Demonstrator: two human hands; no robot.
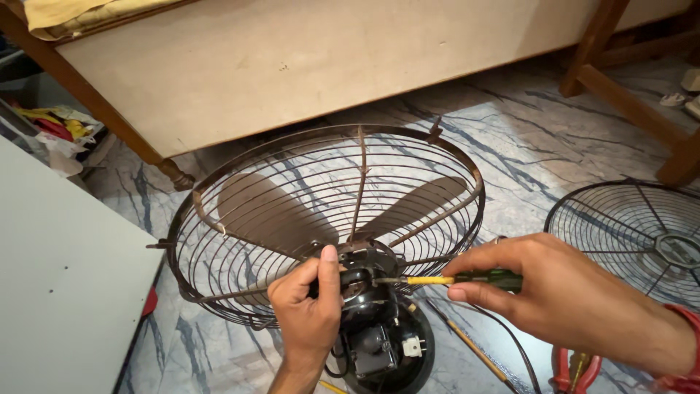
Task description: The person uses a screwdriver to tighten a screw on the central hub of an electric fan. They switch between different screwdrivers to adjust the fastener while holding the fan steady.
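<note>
A dark table fan lies on the marble floor with its rear wire guard (219,248) and brown blades (270,211) facing up. My left hand (310,310) grips the black motor housing (368,292) at the hub, thumb up against the guard. My right hand (561,292) holds a screwdriver (467,279) with a green and yellow handle, its tip pressed into the side of the motor housing. The fan's black base (408,357) with a white switch sits just below the motor.
A detached front wire guard (634,233) lies on the floor at right. Red-handled pliers (572,368) rest near my right wrist. A wooden bed frame (240,73) crosses the back, a grey board (58,292) stands at left, and a wooden leg (627,102) at upper right.
</note>
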